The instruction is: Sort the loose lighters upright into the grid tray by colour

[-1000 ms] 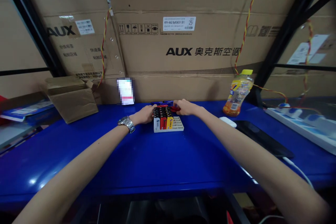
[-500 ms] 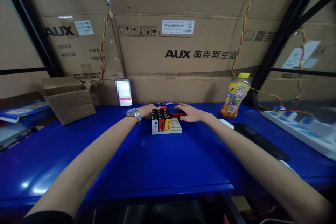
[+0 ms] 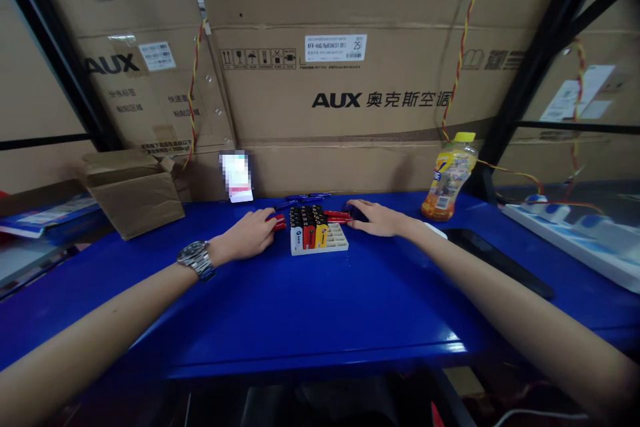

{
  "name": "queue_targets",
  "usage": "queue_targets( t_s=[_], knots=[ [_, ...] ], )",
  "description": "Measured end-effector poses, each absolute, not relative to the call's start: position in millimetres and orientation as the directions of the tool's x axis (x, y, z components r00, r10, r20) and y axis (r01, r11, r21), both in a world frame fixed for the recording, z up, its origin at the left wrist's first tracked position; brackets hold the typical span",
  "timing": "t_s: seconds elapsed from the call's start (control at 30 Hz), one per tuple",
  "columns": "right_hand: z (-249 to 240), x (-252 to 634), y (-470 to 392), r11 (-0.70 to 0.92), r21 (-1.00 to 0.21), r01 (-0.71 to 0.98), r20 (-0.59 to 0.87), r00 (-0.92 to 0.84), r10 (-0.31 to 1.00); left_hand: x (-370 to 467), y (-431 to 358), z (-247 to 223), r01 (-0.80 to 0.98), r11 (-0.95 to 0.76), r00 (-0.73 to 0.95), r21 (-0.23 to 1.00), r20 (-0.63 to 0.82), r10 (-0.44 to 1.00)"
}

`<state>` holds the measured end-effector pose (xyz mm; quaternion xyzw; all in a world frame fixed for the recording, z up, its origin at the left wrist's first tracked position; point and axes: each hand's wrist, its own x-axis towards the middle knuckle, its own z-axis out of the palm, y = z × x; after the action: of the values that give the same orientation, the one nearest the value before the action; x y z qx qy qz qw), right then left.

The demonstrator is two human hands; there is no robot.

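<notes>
Tray (image 3: pixel 334 241) of lighters between left hand (image 3: pixel 249 236), right hand (image 3: pixel 376 217).

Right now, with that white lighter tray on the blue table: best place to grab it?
Probably the near right end of the white tray: its slots there are bare, the rim exposed. Come from the front right, pinching the low side walls. Upright lighters fill the left and back, and the left hand and right hand flank it.
</notes>
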<state>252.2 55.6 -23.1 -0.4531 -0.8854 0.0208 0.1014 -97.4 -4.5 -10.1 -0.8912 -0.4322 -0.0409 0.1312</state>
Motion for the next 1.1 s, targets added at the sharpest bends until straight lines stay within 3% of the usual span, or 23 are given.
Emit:
queue_targets(
  t_s=[0.17, 0.37, 0.47, 0.73, 0.9, 1.1],
  knots=[
    [-20, 248, 40, 0.598, -0.022, 0.801, 0.184, -0.585, 0.790, -112, -44, -7, 0.781, -0.619, 0.610, 0.088, 0.106, 0.785],
    [-23, 229, 39, 0.655, 0.117, 0.746, 0.269, -0.659, 0.702, -97, -97, -2, 0.718, -0.637, 0.631, 0.281, 0.125, 0.766],
    [-28, 219, 47, 0.644, 0.128, 0.754, 0.246, -0.653, 0.716, -72, -113, 2, 0.628, -0.732, 0.732, 0.265, 0.117, 0.671],
    [-36, 227, 39, 0.717, -0.130, 0.685, 0.208, -0.688, 0.695, -14, -85, -3, 0.511, -0.855, 0.836, 0.088, 0.180, 0.518],
    [-30, 241, 16, 0.676, -0.133, 0.724, 0.194, -0.650, 0.735, -9, -72, -5, 0.514, -0.854, 0.838, 0.080, 0.166, 0.520],
    [-22, 255, -11, 0.633, -0.160, 0.758, 0.130, -0.619, 0.774, -18, -52, -14, 0.601, -0.784, 0.763, 0.156, 0.178, 0.621]
  ],
)
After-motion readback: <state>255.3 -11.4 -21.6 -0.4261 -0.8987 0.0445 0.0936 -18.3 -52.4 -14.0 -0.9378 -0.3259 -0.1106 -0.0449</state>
